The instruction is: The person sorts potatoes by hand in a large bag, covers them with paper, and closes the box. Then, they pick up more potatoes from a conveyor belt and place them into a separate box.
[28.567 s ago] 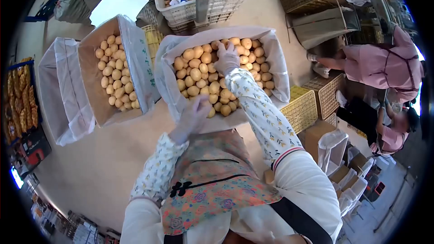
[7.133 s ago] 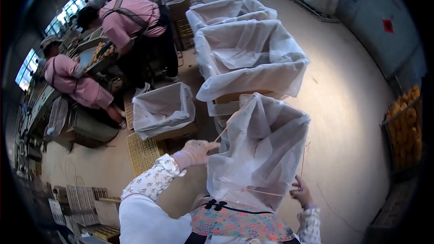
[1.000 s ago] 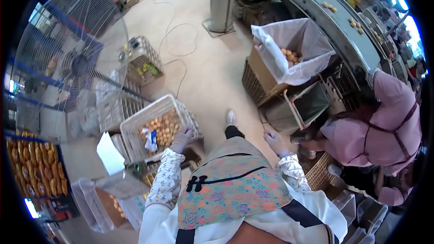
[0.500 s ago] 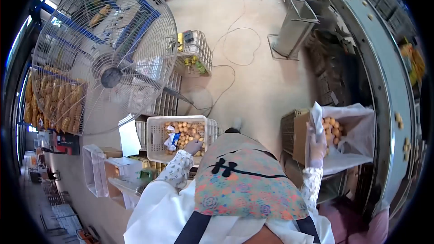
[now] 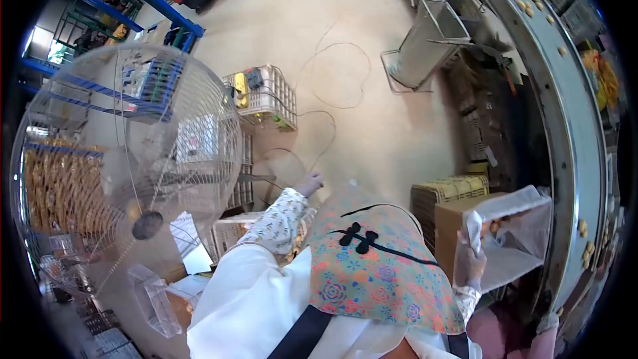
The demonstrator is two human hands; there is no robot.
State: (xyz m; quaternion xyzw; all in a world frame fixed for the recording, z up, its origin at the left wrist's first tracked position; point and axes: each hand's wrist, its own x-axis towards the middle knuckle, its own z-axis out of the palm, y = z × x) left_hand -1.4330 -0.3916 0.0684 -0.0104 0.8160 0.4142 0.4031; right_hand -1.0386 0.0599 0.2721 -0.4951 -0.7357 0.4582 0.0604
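Note:
My left hand (image 5: 308, 185), in a pale glove with a floral sleeve, is over the floor in front of me. Its fingers look curled, and whether anything is inside them is hidden. Behind that forearm, a white plastic crate (image 5: 229, 231) is mostly covered by the arm. My right hand (image 5: 473, 264) grips the near-left edge of a white plastic liner (image 5: 512, 266) draped over a cardboard box (image 5: 446, 229). Some round yellow-brown produce (image 5: 493, 227) shows inside the liner, partly covered by its folds.
A large wire-guarded fan (image 5: 147, 225) stands close on the left. Ahead are a crate (image 5: 278, 96) with yellow items and a cable (image 5: 365, 70) on the floor. A conveyor (image 5: 565, 106) carrying produce runs along the right. Beside it stands a metal chute (image 5: 428, 46). A person's pink sleeve (image 5: 545, 342) shows lower right.
My left hand has left the produce in the white crate and moved forward and right, over the floor. My right hand stays at the lined box. The view has turned, shifting the fan lower left.

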